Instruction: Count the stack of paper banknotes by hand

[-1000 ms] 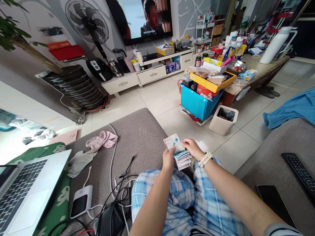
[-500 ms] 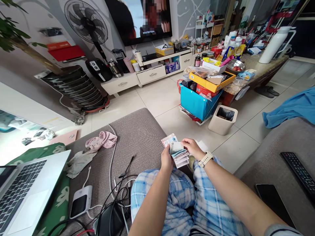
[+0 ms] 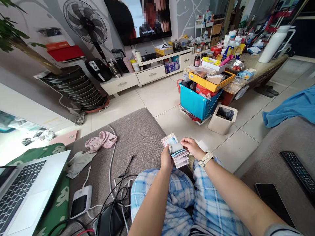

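Note:
A stack of banknotes (image 3: 175, 150) is held above my knees, which are in blue plaid trousers. My left hand (image 3: 166, 159) grips the stack from below with the thumb on top. My right hand (image 3: 192, 147), with a pale watch on the wrist, pinches the top notes at their right end and bends them down. Pink and bluish notes fan out at the far end of the stack.
A grey sofa seat (image 3: 137, 134) holds a pink cloth (image 3: 101, 140), cables, a white charger (image 3: 82, 200) and a laptop (image 3: 23, 190). A phone (image 3: 272, 198) and remote (image 3: 299, 170) lie on the right. A beige bin (image 3: 222, 118) and blue box (image 3: 197, 101) stand on the floor.
The top note has been folded down over the stack by my right hand. Both hands have stayed in nearly the same place.

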`<state>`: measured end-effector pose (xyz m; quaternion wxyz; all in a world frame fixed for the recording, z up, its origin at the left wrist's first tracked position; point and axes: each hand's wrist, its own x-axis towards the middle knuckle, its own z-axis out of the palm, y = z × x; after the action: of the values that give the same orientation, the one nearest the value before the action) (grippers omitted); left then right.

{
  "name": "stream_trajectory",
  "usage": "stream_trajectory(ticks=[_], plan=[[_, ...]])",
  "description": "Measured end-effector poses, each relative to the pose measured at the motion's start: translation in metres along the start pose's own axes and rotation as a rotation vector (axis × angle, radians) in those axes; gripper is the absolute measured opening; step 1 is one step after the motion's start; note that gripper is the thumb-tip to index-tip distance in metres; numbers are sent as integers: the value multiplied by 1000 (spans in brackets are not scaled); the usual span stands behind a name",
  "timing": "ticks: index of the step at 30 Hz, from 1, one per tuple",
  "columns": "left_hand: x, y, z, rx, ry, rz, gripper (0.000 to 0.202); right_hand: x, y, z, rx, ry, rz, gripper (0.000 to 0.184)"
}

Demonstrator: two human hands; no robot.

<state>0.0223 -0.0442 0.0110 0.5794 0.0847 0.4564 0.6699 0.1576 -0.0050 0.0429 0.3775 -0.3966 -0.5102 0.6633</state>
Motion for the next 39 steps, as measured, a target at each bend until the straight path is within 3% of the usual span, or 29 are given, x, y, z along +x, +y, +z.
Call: stream_trajectory(ticks=[12, 18, 25, 28, 34, 39], plan=[[2, -2, -3, -38, -14, -41, 28, 0, 1, -1, 3, -64, 4, 22], [1, -1, -2, 1, -2, -21, 27, 3, 9, -3, -25, -30, 16, 20], [-5, 3, 2, 61, 18, -14, 30, 11, 26, -9, -151, 111, 6, 35], [-4, 2, 1, 77, 10, -2, 32, 12, 27, -9, -179, 68, 12, 45], [0, -3, -3, 124, -23, 26, 36, 7, 19, -7, -240, 118, -9, 28], [-1, -3, -3, 128, -33, 28, 33, 7, 18, -8, -285, 106, -44, 26]])
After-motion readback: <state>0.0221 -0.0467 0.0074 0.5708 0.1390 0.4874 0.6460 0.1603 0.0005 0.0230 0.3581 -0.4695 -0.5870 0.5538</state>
